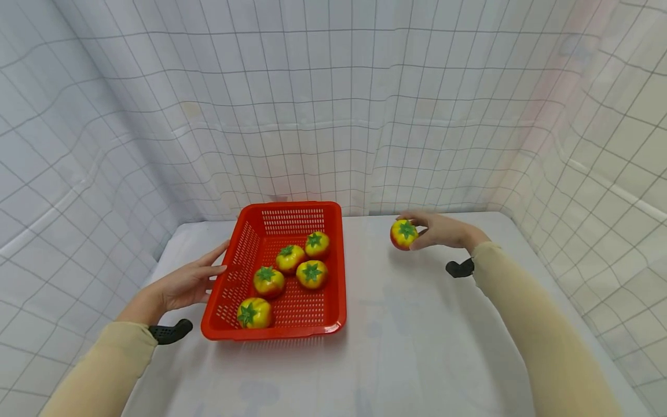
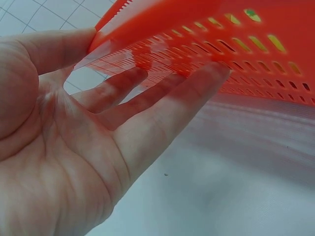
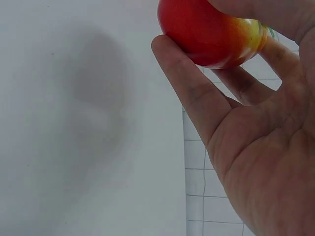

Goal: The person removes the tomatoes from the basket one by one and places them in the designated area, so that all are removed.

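Note:
My right hand (image 1: 435, 229) grips a red-and-yellow toy tomato (image 1: 404, 234) with a green star-shaped leaf top, held above the right part of the table. In the right wrist view, the fingers and thumb curve round its red side (image 3: 197, 34), and a shadow falls on the surface beneath. Against the left side of a red plastic basket (image 1: 341, 278), my left hand (image 1: 184, 284) touches the rim and slotted wall with extended fingers. The left wrist view has the thumb at the rim and the other fingers (image 2: 167, 108) along the wall (image 2: 236, 64). Several similar toy tomatoes (image 1: 311, 274) lie inside the basket.
The basket stands on the left half of a white table (image 1: 396, 359). White grid-patterned curtains (image 1: 333, 104) rise behind the table and along both sides. Each wrist bears a dark strap piece (image 1: 172, 332).

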Demonstrator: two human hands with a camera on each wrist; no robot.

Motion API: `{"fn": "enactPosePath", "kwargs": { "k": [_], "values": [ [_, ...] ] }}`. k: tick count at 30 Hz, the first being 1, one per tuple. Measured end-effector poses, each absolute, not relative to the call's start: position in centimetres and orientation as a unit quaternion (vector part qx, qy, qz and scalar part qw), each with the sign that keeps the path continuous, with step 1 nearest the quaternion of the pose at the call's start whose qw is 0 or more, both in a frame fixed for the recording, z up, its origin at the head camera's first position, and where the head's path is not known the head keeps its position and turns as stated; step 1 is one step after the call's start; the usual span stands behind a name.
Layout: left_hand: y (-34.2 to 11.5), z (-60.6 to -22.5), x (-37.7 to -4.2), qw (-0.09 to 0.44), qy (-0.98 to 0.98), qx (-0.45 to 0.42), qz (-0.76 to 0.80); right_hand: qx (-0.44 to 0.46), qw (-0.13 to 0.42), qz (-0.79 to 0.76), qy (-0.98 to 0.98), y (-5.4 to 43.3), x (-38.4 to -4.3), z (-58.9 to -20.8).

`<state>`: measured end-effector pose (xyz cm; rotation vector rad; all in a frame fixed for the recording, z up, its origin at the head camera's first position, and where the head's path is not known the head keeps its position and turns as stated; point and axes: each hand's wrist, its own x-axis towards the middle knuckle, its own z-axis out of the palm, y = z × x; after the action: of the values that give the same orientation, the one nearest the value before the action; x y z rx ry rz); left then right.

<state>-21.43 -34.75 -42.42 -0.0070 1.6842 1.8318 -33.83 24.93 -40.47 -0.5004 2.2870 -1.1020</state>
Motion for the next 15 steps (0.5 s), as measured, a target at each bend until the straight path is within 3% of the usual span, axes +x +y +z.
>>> {"fn": "enactPosePath", "kwargs": {
  "k": [15],
  "values": [
    [-34.6,-42.5,-21.3,0.321,0.637,0.005,0.701,-0.160,0.290,-0.422,0.844,26.1,-33.8,-43.2]
  ]
}}
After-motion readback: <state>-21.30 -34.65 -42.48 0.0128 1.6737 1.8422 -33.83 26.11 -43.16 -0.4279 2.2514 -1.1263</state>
